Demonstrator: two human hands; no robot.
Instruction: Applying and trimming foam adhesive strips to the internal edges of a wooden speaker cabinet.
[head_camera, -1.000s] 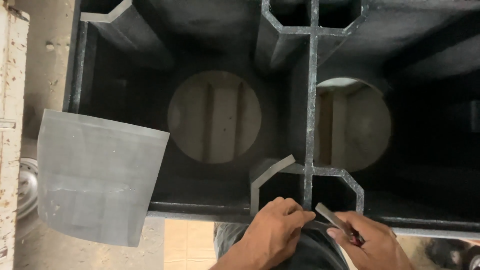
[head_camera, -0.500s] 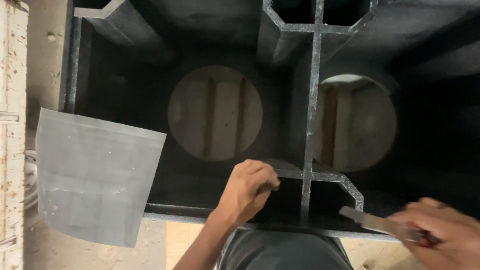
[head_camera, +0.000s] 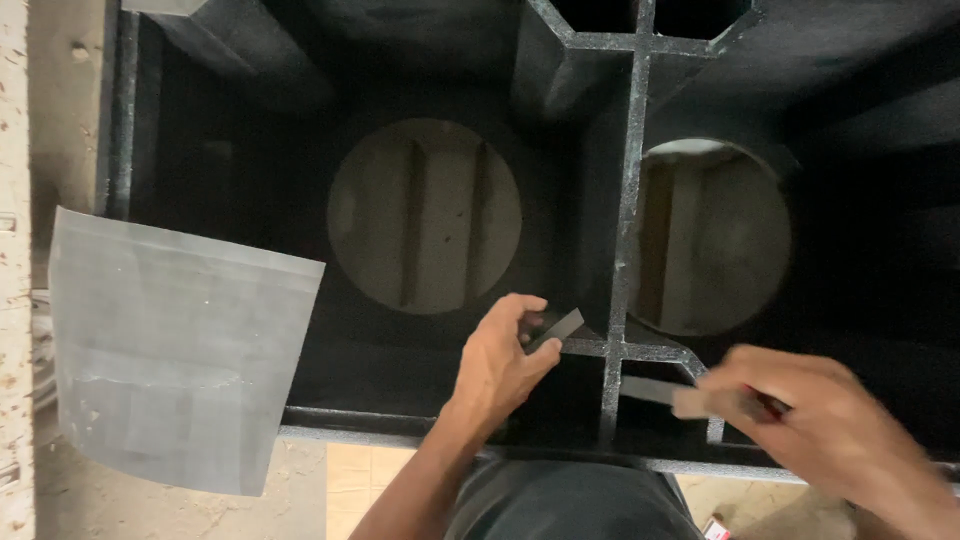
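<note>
room: pale concrete floor (head_camera: 70, 100) under a big black box (head_camera: 200, 420), rough matte paint, w/ round cutouts.
left hand (head_camera: 500, 365): fingers clamped on small grey angled strip (head_camera: 557, 328).
right hand (head_camera: 820, 420): blurred, fingers closed on flat tool (head_camera: 665, 392).
sheet (head_camera: 175, 350): grey, flat, left of fingers.

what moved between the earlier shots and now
The left hand moved up and left off the tool, onto the angled brace by the divider. The right hand drew right and kept the flat tool. The black box and grey sheet stayed put.
</note>
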